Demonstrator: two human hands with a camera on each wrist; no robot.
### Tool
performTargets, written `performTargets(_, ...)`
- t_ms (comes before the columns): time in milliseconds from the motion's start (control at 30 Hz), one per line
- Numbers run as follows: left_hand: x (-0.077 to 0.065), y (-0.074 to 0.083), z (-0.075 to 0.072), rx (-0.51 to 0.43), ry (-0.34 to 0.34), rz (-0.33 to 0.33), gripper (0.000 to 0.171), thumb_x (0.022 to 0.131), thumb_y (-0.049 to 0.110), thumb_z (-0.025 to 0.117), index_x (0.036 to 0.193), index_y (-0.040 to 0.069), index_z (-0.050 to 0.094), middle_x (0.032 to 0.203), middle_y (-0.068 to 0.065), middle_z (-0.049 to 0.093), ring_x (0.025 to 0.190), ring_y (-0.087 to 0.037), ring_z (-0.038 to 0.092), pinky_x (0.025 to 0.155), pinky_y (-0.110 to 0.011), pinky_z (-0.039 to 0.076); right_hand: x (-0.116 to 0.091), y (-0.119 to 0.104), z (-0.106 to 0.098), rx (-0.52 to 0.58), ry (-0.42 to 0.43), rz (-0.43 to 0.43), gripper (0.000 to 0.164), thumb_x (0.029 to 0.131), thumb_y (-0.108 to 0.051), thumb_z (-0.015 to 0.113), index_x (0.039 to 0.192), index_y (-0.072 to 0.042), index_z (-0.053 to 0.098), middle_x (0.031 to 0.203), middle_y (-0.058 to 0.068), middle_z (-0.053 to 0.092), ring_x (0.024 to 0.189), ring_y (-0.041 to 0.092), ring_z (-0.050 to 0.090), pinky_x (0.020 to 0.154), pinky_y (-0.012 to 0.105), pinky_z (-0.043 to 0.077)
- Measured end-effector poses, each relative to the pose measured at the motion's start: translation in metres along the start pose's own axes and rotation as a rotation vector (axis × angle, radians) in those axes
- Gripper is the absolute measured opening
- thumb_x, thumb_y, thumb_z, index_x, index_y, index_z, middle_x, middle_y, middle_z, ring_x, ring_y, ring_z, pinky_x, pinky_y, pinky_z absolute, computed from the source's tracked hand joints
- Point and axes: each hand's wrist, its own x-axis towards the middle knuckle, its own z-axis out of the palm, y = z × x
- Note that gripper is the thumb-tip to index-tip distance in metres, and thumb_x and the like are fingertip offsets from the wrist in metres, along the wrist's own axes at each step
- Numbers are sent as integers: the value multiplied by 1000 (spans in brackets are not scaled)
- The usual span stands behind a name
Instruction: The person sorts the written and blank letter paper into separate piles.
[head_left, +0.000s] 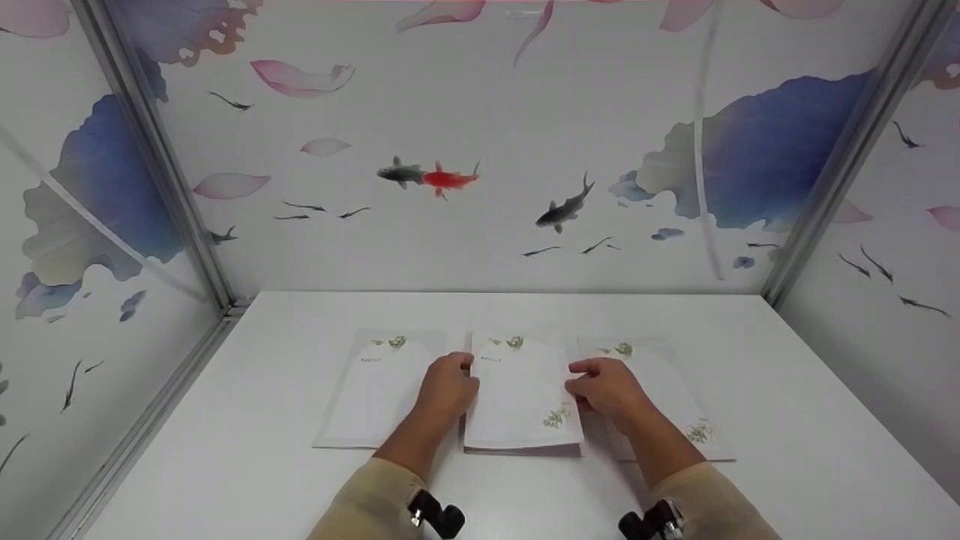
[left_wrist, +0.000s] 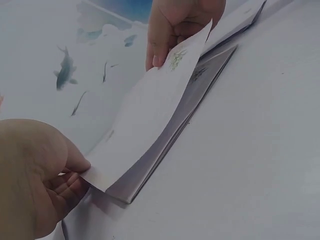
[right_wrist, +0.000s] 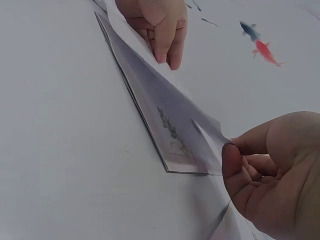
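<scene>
A white sheet of paper point(head_left: 517, 397) with green leaf prints is held by both hands over the middle paper pad point(right_wrist: 160, 132). My left hand point(head_left: 448, 388) pinches its left edge between thumb and fingers. On the opposite side, my right hand point(head_left: 609, 388) grips the right edge the same way. Both wrist views show the near edge of the sheet lifted off the pad, with a gap and shadow between. A matching leaf print shows on the pad under the raised sheet in the right wrist view.
Similar printed pads lie on either side: a left pad point(head_left: 349, 412) partly behind the left forearm, and a right pad point(head_left: 667, 390) partly covered by the right arm. The white table point(head_left: 225, 457) meets printed wall panels point(head_left: 480, 247) at the back and sides.
</scene>
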Motion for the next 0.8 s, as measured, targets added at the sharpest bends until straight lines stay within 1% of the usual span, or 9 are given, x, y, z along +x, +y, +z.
performTargets(200,3,-1,-2,-39,10,4,47,103,10,63,150,9,61,150,-11,65,150,-33,53,125,-50,44,1,-2,0,3,12,10,42,102,-20,71,142,-10,66,118,12,74,96,21,72,83,30,63)
performTargets(267,3,-1,-5,-56,17,-2,46,104,11,61,150,10,61,150,-10,65,150,-33,54,124,-50,45,1,-4,3,24,12,9,43,102,-19,71,143,-10,66,117,12,74,96,21,72,85,30,63)
performTargets(367,5,-4,-14,-71,38,-4,44,105,12,59,149,12,62,149,-9,66,149,-32,55,124,-50,45,3,-9,11,78,5,-4,43,102,-18,71,144,-10,66,116,12,74,97,21,72,87,31,63)
performTargets(467,8,-10,-27,-73,63,-4,43,106,13,58,149,13,63,148,-8,67,148,-31,56,123,-49,46,4,-15,24,142,-11,-26,42,102,-16,72,143,-9,67,116,13,74,97,21,72,86,31,64)
performTargets(600,10,-23,-48,-73,88,-1,43,106,15,57,148,13,63,148,-7,67,146,-31,57,121,-49,47,3,-24,44,218,-36,-41,42,101,-15,72,142,-9,67,116,13,74,95,21,72,83,30,63)
performTargets(667,10,-31,-59,-76,101,1,42,106,15,56,148,13,63,148,-8,66,146,-32,56,121,-50,47,1,-31,56,245,-46,-45,42,102,-14,72,142,-8,67,115,13,73,94,21,71,81,29,63)
performTargets(800,9,-46,-84,-95,117,-23,41,108,16,54,149,14,62,150,-8,64,149,-33,53,123,-51,44,-1,-47,83,296,-64,-35,41,101,-12,71,142,-9,67,113,12,73,91,20,71,79,28,63)
